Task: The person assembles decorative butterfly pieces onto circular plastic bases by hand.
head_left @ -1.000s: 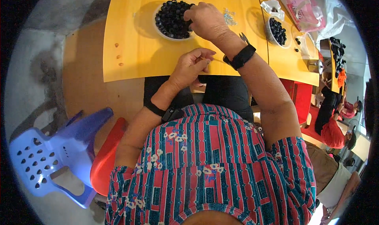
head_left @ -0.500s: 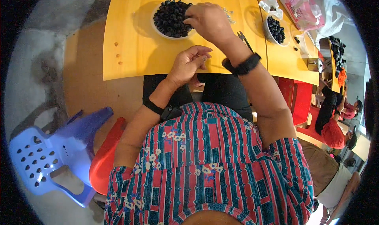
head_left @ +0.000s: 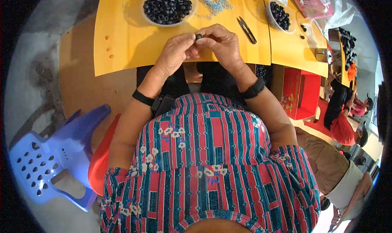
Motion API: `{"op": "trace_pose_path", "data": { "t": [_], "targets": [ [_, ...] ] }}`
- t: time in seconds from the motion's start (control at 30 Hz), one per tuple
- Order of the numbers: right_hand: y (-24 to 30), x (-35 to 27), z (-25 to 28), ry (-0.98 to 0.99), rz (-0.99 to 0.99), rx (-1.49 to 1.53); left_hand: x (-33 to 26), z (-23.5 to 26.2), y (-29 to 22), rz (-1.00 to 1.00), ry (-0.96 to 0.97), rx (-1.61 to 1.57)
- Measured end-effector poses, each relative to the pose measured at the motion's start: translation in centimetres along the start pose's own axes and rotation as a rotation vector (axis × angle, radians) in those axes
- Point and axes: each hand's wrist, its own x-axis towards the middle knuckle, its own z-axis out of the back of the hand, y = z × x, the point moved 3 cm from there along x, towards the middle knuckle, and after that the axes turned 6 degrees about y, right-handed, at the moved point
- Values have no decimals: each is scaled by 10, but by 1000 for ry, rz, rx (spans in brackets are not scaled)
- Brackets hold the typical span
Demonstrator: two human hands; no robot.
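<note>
Left hand (head_left: 175, 53): thumb and fingertips pinched narrow against the left side of the small black piece, palm turned inward.
Black piece (head_left: 199, 36): right between the two sets of fingertips, above the table's near edge; small and rounded, probably with a hole, though the fingers cover too much of it to be sure.
Right hand (head_left: 220, 47): index finger and thumb closed in from the other side, narrow, touching the same piece.
Large bowl (head_left: 143, 19): pale, translucent plastic, round, just beyond the hands and heaped with glossy black pieces (head_left: 168, 5), many ring-shaped.
Bead scatter (head_left: 216, 5): tiny, clear to bluish, glinting, spread loose to the right of the bowl.
Snips (head_left: 247, 30): dark handles, pointed metal blades, lying aslant well apart from the right hand.
Small bowl (head_left: 281, 29): clear plastic, holding more black pieces.
Around, from the left: perforated blue plastic chair (head_left: 34, 163); rounded red seat (head_left: 101, 163); yellow wood-grained table (head_left: 134, 49); red box (head_left: 300, 94) below its edge; pink bag (head_left: 308, 2); shiny metal tin (head_left: 322, 55); seated person in red (head_left: 343, 128).
In the way: the fingers themselves, hiding both sides of the held piece.
</note>
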Motion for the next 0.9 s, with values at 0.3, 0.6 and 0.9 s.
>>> {"op": "trace_pose_path", "data": {
  "t": [0.3, 0.6, 0.9],
  "targets": [
    [-7, -6, 2, -30, -125, 231, 0, 0, 1, -39, 0, -3],
    [-3, -9, 4, -12, 43, -104, -3, 0, -3, 20, 7, -92],
    [6, -1, 11, -2, 156, -240, -4, -4, -10, 26, 32, -111]
  ]
}}
